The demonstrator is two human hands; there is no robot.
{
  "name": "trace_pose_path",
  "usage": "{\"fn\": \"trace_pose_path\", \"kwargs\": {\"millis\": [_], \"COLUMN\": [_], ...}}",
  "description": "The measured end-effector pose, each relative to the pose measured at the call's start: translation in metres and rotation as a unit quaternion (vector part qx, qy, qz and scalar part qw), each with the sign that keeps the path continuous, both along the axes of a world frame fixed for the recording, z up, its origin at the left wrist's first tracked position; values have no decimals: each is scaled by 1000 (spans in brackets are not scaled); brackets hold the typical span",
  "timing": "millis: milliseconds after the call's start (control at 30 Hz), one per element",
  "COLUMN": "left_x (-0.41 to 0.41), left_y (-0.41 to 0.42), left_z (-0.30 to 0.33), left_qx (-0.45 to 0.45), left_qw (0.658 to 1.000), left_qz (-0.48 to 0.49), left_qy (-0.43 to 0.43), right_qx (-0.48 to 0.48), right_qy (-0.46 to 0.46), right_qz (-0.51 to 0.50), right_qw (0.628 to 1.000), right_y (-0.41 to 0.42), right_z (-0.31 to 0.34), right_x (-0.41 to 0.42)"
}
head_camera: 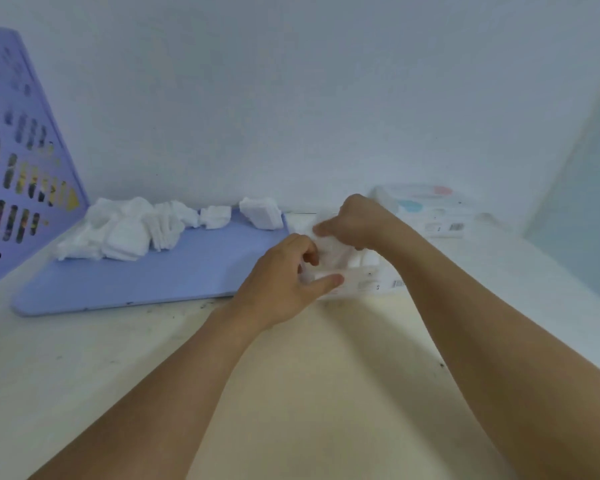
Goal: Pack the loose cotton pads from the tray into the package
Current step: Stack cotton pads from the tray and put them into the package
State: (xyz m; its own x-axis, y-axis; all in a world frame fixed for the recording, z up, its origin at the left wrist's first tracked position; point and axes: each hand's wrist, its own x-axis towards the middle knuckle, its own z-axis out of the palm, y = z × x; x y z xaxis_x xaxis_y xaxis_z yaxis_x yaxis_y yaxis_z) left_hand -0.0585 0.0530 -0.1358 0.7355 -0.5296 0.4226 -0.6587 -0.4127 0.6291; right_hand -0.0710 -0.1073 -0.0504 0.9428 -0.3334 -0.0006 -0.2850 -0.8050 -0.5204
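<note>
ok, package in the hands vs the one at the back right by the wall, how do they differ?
The held package is gripped by the left hand and right hand, with its mouth apparently held open; the back package lies untouched by the wall. The held one sits right beside the tray; the back one lies further right. The back one shows pink and blue patches; none show on the held one. Both are pale soft packs with printed labels.
</note>
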Motion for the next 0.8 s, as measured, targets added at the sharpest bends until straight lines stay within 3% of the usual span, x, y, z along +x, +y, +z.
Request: {"fn": "trace_pose_path", "kwargs": {"millis": [100,267,367,433,533,600,800], "left_x": [2,5,10,11,12,12,10], "left_y": [0,-3,-3,-1,0,0,-2], "left_z": [0,-3,-7,-8,-6,-6,-5], "left_qx": [-7,52,67,71,70,70,25], "left_qw": [1000,997,995,995,996,996,998], "left_qz": [-6,-25,-26,-26,-25,-25,-39], "left_qy": [9,-48,-67,-66,-57,-54,-30], "right_qx": [-85,-184,-200,-214,-192,-202,-306], "right_qy": [33,-3,-1,-36,-124,-82,108], "right_qz": [-7,-61,-49,-16,118,191,224], "right_qw": [996,981,979,976,966,957,919], "right_y": [0,2,4,1,3,11,11], "right_z": [-15,-28,-18,-2,15,9,-4], "right_x": [5,2,-1,-3,-3,-1,12]}}
